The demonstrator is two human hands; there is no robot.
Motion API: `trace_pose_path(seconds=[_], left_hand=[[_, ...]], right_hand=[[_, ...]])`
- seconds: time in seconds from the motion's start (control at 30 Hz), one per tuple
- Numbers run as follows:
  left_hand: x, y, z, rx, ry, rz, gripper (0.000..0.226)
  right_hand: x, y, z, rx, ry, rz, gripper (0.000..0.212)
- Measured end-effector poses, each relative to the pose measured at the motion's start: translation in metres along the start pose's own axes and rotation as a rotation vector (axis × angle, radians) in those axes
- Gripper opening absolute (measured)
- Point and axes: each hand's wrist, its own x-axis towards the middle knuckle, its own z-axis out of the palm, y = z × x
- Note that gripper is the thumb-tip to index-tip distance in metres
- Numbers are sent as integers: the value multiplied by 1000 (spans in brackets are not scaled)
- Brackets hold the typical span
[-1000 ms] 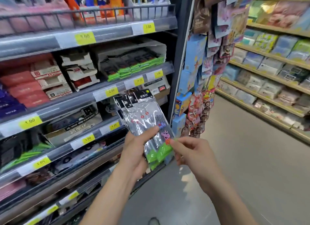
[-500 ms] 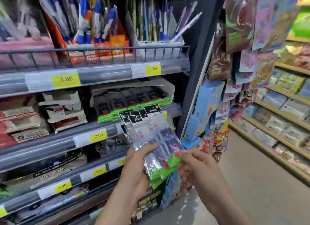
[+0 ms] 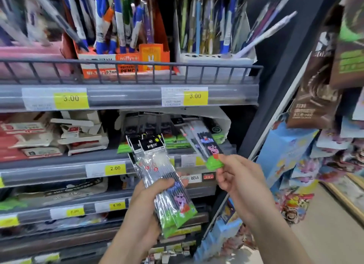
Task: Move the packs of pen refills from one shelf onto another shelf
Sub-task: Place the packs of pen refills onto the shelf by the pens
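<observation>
A second ago both hands held one bundle together; now the right hand (image 3: 239, 183) has drawn a single clear plastic pack of pen refills with a green base and a pink cartoon figure (image 3: 203, 145) away from it and carries it up and to the right. The pack's black header end reaches in over the white cardboard display tray (image 3: 224, 122) on the shelf with the grey front rail (image 3: 59, 171), where like packs lie. This reads as the placing step begun, one pack at a time.

The right fingers (image 3: 226, 159) are curled and pinch only the green bottom edge between thumb and forefinger, so the pack slants up and left from them, free along its length.

The left hand (image 3: 145, 208) stays lower, fingers wrapped round the remaining bundle of clear refill packs with black headers (image 3: 157, 177), thumb across the front. The bundle rises above those fingers and ends below them in green.
</observation>
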Motion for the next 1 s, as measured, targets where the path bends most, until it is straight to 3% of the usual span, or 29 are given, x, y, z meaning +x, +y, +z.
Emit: trace_pose_path(seconds=[0.13,0.33,0.53,0.7,0.83,0.9,1.0], left_hand=[[4,-2,9,-15,40,14,80],[9,-12,31,-24,23,12,94],[23,-21,50,28,55,11,77],[28,-19,57,7,-1,27,59],[31,-13,59,-10,4,23,56],[31,-9,60,-21,17,19,61],[31,-3,61,-34,35,9,66]], right_hand=[[2,-7,-20,-1,-77,42,21],[54,-1,-10,155,118,22,14],[93,13,9,170,286,-34,21],[100,13,18,369,290,-20,13],[94,6,17,468,307,-42,22],[83,7,13,401,300,-48,19],[53,19,0,-26,178,-105,10]])
